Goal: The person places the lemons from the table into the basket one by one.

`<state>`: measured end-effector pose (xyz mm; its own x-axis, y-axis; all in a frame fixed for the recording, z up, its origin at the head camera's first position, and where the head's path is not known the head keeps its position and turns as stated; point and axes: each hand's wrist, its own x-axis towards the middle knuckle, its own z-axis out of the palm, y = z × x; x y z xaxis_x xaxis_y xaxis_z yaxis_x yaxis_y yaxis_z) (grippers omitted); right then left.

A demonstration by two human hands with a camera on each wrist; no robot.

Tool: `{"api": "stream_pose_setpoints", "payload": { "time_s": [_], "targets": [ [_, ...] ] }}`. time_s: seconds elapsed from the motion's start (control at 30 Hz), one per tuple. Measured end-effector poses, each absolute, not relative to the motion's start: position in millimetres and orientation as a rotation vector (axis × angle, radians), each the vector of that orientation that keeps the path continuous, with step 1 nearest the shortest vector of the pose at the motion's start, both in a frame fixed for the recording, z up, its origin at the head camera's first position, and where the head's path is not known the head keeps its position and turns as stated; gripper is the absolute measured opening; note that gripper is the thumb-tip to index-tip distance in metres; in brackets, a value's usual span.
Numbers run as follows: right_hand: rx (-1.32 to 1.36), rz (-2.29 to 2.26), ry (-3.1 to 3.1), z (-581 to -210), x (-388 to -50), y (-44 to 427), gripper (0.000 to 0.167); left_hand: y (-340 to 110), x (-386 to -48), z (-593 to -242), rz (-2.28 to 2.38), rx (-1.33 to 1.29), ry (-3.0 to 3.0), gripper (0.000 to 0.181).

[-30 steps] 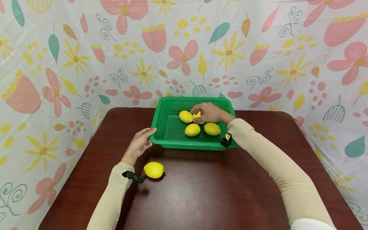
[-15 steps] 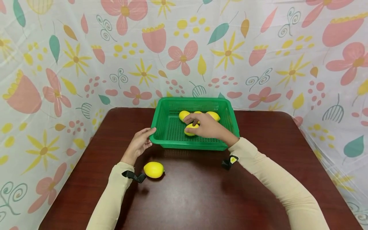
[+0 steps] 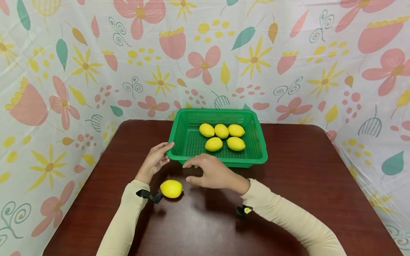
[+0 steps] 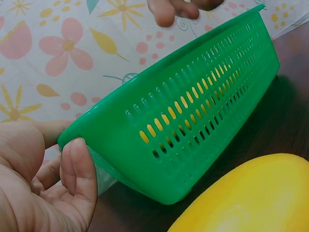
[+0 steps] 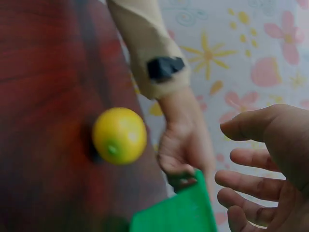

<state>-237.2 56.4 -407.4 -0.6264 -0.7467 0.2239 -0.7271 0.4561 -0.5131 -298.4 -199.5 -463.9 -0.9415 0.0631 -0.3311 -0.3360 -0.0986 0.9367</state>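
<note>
A green plastic basket (image 3: 185,158) stands on the table with several lemons (image 3: 213,144) in its middle and right part. My left hand (image 3: 155,160) grips the basket's near left corner; in the left wrist view the thumb and fingers (image 4: 79,169) pinch its rim. One lemon (image 3: 171,188) lies on the table beside my left wrist, in front of the basket. Over the table just before the basket's front wall hovers my right hand (image 3: 213,172), its fingers spread and nothing held. The right wrist view shows that hand (image 5: 270,169) apart from the loose lemon (image 5: 119,136).
The dark wooden table (image 3: 288,185) carries the basket near its back edge. Behind and at both sides hangs a flower-printed cloth (image 3: 205,42). A small black camera (image 3: 150,196) is strapped to the left wrist, another (image 3: 244,211) to the right.
My right hand has let go of a lemon in the basket's back row and come out over the front rim, toward the loose lemon. My left hand and the basket have stayed put.
</note>
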Motion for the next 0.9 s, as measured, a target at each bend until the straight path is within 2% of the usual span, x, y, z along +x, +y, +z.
{"api": "stream_pose_setpoints", "payload": {
  "time_s": [0.4,0.9],
  "targets": [
    [-1.421,-0.743,2.606,-447.1,-229.7,17.3,0.046,-200.7,-297.1,-466.5,2.117,-0.308,1.919,0.052],
    [-1.444,-0.489,2.677,-466.8,-231.4,-8.0,0.058,-200.1,-298.6,-466.2,2.119,-0.297,1.922,0.056]
  ]
}}
